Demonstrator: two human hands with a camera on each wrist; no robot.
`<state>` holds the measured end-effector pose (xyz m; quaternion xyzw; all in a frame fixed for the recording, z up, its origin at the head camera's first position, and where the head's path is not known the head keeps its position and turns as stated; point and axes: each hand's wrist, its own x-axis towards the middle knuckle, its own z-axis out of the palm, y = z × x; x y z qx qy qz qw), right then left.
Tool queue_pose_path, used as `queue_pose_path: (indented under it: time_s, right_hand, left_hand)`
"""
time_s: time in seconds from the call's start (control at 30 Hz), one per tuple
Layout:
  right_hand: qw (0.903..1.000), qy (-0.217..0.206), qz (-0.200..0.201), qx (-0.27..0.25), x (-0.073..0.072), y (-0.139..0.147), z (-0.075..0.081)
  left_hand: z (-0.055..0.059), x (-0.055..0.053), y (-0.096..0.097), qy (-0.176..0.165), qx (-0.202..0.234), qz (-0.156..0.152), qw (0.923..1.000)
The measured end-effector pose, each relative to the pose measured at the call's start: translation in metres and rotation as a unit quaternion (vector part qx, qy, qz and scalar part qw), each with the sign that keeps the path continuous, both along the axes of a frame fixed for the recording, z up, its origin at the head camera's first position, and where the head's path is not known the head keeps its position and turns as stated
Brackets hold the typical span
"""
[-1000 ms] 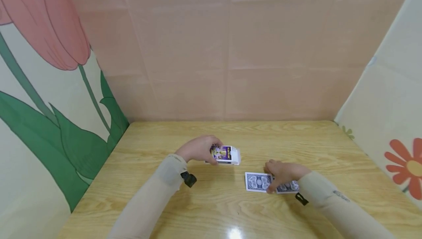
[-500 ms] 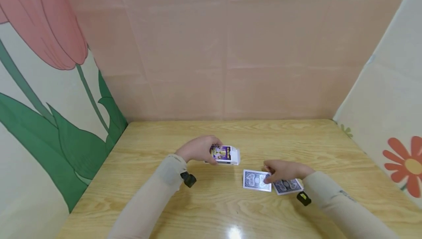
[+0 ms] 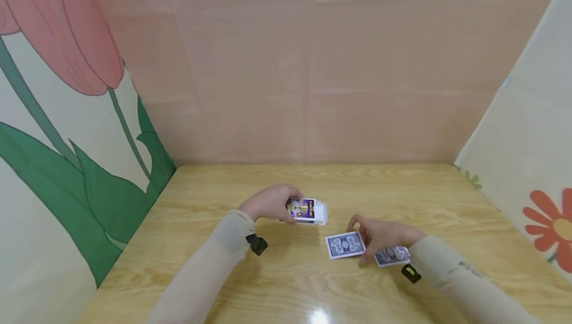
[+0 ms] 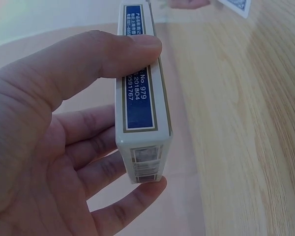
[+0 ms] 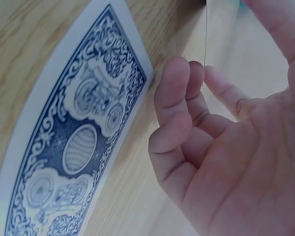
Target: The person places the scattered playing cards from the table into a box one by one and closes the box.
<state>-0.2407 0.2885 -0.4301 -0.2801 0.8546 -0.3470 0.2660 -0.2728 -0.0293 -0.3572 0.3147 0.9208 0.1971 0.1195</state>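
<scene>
My left hand (image 3: 270, 202) grips a purple-and-white card box (image 3: 304, 208) above the table, its flap end facing right. In the left wrist view the thumb presses the printed narrow side of the box (image 4: 140, 105), with fingers behind it. My right hand (image 3: 382, 234) pinches the right end of a blue-backed playing card (image 3: 345, 245), thumb at the near corner and fingers at the far one. More blue-backed playing cards (image 3: 392, 256) lie partly hidden under that hand. In the right wrist view a patterned card back (image 5: 78, 147) shows left of the curled fingers (image 5: 172, 88).
The wood-grain table (image 3: 286, 284) reaches back to a pink cloth wall (image 3: 304, 90). Side sheets carry a large tulip print (image 3: 89, 40) on the left and a red flower (image 3: 551, 224) on the right.
The left-hand card has shifted slightly left and turned, and my right thumb has moved off its face to its near right corner. My left hand keeps the box in place.
</scene>
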Motion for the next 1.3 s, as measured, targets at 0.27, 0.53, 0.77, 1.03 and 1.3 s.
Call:
queue_pose_path:
  time_s: [0.27,0.53,0.77,1.03,1.3]
  right_hand:
    - [0.9995,0.021,-0.008,0.022,0.004,-0.004,-0.005]
    - [0.9945,0.092,-0.006,0.050,0.003,-0.001,-0.002]
    - [0.9862,0.161,-0.036,0.017,-0.007,0.011,0.022]
    - [0.9791,0.191,-0.069,0.015,-0.015,0.016,0.051]
    - [0.9750,0.215,-0.054,0.013,-0.017,0.005,0.069]
  left_hand:
    - [-0.003,0.002,0.001,-0.010,0.003,-0.001,0.9999]
    - [-0.005,0.001,0.001,-0.004,0.001,-0.004,1.0000]
    - [-0.005,-0.001,0.001,0.001,0.003,-0.005,1.0000]
    - [-0.004,-0.002,0.001,0.001,0.000,-0.003,1.0000]
    - [-0.007,-0.003,0.002,0.005,0.000,-0.005,1.0000]
